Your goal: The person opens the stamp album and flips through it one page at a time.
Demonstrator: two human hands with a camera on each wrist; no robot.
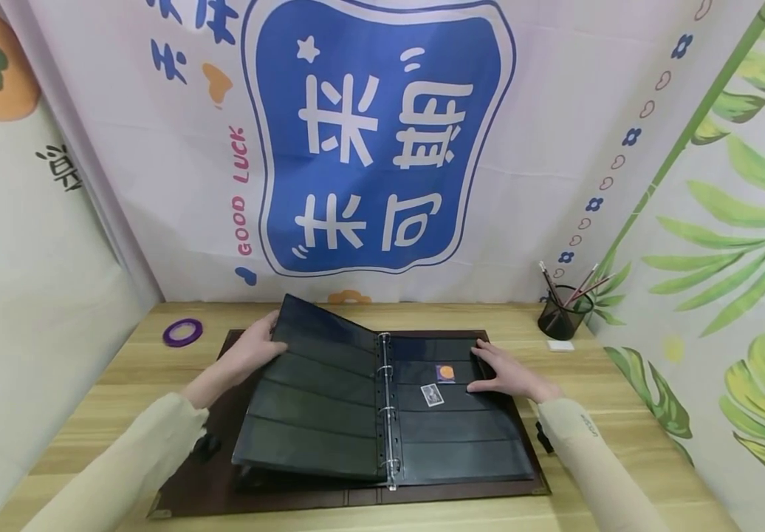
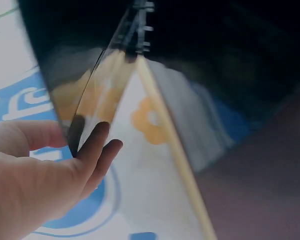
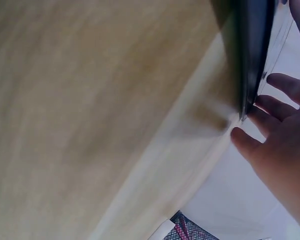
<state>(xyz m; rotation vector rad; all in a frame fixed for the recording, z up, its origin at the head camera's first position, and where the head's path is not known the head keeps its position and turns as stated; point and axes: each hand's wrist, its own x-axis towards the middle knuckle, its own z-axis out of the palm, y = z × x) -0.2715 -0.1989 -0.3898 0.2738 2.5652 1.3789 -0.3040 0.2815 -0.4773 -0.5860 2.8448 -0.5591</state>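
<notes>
A brown-covered ring-binder stamp album (image 1: 303, 502) lies spread on the desk. My left hand (image 1: 254, 351) pinches the outer top edge of a black pocket page (image 1: 319, 399), which is raised and tilted on the left side of the rings (image 1: 388, 414). In the left wrist view, thumb and fingers of the left hand (image 2: 50, 175) lie on opposite sides of the page. My right hand (image 1: 505, 372) rests at the outer edge of the right page (image 1: 462, 426), fingers spread. That page carries an orange-and-purple stamp (image 1: 445, 373) and a grey stamp (image 1: 432, 394).
Back left on the wooden desk (image 1: 113, 391) lies a purple roll of tape (image 1: 182, 332). A black mesh pen cup (image 1: 560, 321) holds several pencils at the back right, with a small white block (image 1: 560, 345) in front. Printed cloth (image 1: 389, 133) hangs behind.
</notes>
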